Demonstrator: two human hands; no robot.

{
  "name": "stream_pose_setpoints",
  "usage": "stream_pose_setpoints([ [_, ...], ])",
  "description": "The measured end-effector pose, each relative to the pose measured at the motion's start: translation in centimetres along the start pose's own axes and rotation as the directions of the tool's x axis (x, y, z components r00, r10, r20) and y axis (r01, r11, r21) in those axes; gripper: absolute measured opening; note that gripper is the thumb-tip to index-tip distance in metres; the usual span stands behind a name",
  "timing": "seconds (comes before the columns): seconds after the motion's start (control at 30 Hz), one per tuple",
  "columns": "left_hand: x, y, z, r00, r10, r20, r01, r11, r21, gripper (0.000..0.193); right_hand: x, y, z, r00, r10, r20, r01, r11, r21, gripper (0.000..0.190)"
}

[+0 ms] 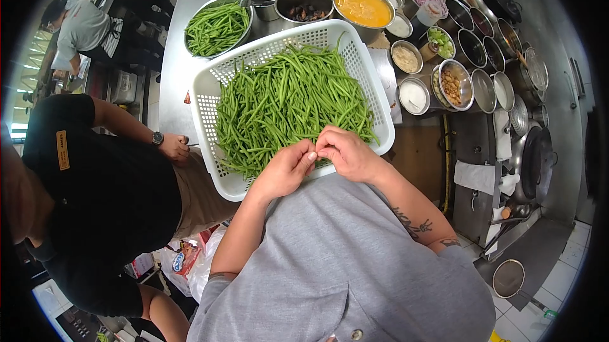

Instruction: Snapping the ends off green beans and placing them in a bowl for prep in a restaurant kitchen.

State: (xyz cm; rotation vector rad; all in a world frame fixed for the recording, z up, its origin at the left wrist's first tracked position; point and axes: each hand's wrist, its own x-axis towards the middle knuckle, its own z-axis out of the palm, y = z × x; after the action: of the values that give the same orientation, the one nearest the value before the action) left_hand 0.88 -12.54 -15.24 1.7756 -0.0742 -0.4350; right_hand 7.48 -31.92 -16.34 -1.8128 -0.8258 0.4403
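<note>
A white perforated plastic basket [376, 104] stands before me, heaped with green beans [295, 99]. Over its near rim, my left hand [287, 167] and my right hand [349, 155] meet at the fingertips. Thumb and fingers of each are pinched together close to the beans. Whatever may lie between the fingertips is too small or hidden to make out. Behind the basket's far left corner is a metal bowl [187, 40] of cut green beans [220, 28].
Beyond the basket sit a bowl of orange liquid [364, 6] and a pot with dark pieces [304, 11]. Several seasoning bowls, one holding white powder [413, 95], crowd the right side near a wok [535, 161]. A person in black [109, 175] stands close on my left.
</note>
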Motion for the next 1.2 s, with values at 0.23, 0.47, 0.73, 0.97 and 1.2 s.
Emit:
stream_pose_setpoints([
  [0.23,0.1,-0.7,-2.4,0.977,0.049,-0.209,-0.011,0.984,0.18,0.023,0.2,-0.6,-0.8,0.901,0.21,0.381,-0.331,0.899,0.287,0.003],
  [0.47,0.5,-1.7,-3.8,0.956,-0.114,-0.269,0.068,0.982,-0.177,0.021,3.0,0.8,-0.2,0.972,0.234,-0.019,-0.226,0.91,-0.347,0.015],
  [0.73,0.6,1.5,-1.7,0.941,-0.102,-0.322,0.051,0.985,-0.163,0.025,4.2,-1.7,-1.6,0.946,0.325,0.01,-0.323,0.937,0.133,0.017],
  [0.97,1.5,0.9,-1.2,0.946,-0.082,-0.313,0.009,0.974,-0.226,0.024,3.7,-1.1,-1.0,0.902,0.414,0.121,-0.423,0.794,0.436,0.015],
  [1.2,1.6,-0.9,-1.5,0.98,-0.161,-0.117,0.153,0.986,-0.069,0.021,2.4,0.0,-1.1,0.947,0.308,-0.095,-0.304,0.951,0.059,0.016],
])
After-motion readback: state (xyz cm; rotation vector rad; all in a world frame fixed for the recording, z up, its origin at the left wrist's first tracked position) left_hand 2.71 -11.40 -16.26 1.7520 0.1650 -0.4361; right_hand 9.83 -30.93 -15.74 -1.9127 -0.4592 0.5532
